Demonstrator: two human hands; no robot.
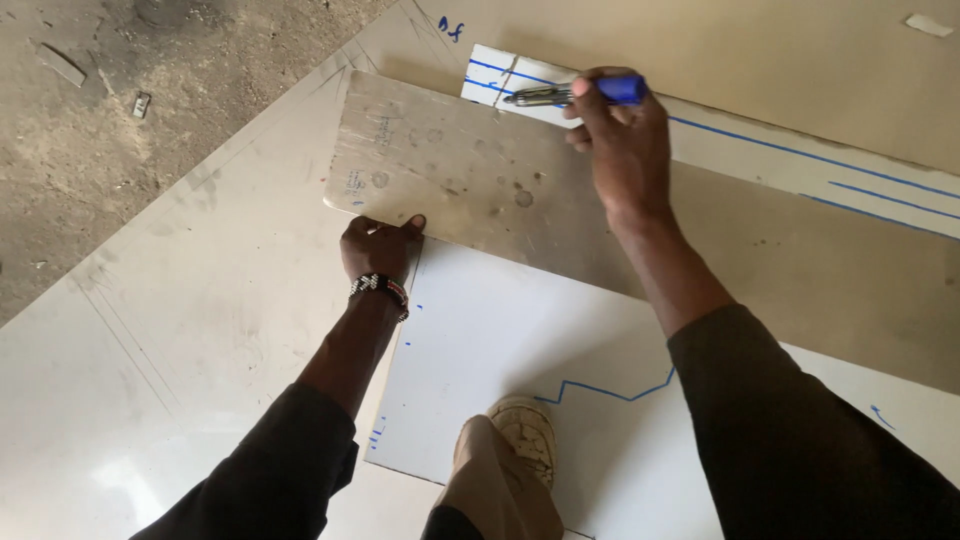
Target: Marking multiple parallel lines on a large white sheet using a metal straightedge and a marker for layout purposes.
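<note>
My fingers [600, 100] close around a blue marker [590, 93] at the metal straightedge [480, 170], which my left hand [375, 245] pins flat so it cannot slip on the white sheet [500, 340].

A long flat metal strip [480, 180] is laid across a white sheet panel [510, 340]. Its near edge is pinned by the left hand [375, 245]; beyond it, a blue marker pen [600, 92] is gripped by the right hand [625, 150]. A tan boot [525, 430] is planted on the panel, nearer than both grips.
</note>
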